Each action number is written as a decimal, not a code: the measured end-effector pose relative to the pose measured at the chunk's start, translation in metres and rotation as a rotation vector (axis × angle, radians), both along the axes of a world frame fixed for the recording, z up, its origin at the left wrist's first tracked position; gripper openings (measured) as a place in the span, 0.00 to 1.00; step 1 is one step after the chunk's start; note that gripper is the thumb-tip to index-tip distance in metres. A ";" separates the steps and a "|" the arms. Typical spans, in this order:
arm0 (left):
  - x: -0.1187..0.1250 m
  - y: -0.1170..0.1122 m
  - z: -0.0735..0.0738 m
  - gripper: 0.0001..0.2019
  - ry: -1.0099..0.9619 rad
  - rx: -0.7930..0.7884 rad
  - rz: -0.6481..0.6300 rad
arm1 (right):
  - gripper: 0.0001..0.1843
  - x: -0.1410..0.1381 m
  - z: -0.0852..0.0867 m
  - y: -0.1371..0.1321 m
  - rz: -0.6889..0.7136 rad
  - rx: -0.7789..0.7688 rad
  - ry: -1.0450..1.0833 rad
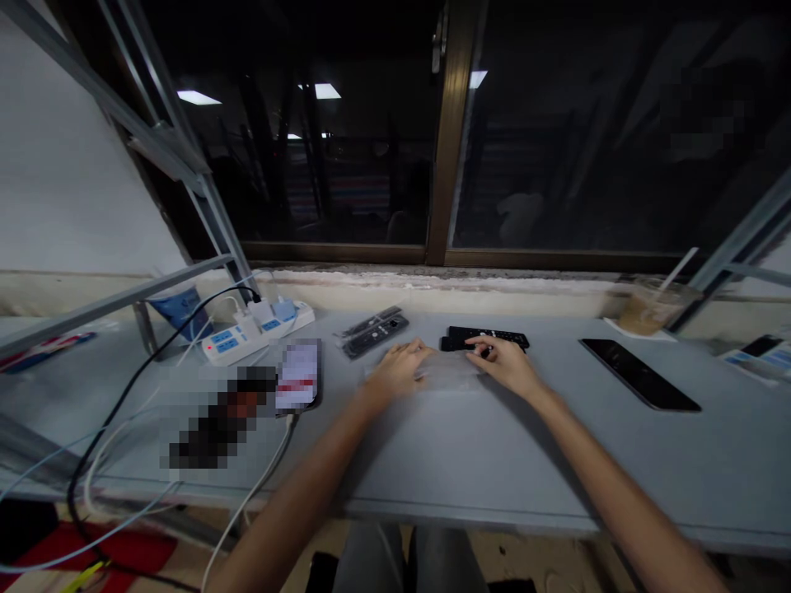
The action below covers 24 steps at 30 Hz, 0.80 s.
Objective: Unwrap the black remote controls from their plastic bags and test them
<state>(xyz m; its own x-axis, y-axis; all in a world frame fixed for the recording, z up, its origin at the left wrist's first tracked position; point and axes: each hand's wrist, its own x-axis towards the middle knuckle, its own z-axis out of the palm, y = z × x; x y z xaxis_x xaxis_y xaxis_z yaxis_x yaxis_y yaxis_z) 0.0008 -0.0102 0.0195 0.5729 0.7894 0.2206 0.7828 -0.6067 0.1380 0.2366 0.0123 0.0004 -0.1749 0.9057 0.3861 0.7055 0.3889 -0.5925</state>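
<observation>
A clear plastic bag [450,375] stretches low over the table between my two hands. On its left side, my left hand [400,369] has its fingers closed on the plastic. My right hand [507,366] pinches the bag's right side between thumb and fingers. Just behind the hands lies a black remote control [488,336], partly covered by my right fingers. To the left, another dark remote control [374,331] rests at a slant in what looks like a clear wrapper. The left hand is slightly blurred.
A power strip [222,349] with plugs and cables stands at the left, near a lit phone [298,375] on a cable. Right of my hands lie a dark phone [639,375] and a plastic cup [652,305] with a straw. Metal frame posts flank the table [470,461].
</observation>
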 end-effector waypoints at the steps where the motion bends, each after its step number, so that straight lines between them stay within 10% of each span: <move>1: -0.002 -0.001 0.002 0.22 0.007 0.004 0.029 | 0.16 0.001 0.001 0.001 0.008 -0.006 0.024; 12: -0.008 -0.013 0.026 0.19 0.064 -0.013 0.091 | 0.16 -0.001 0.010 -0.007 0.238 -0.109 -0.059; 24: 0.034 -0.014 -0.029 0.33 0.024 -0.178 0.376 | 0.19 -0.006 -0.004 -0.002 0.277 -0.133 -0.209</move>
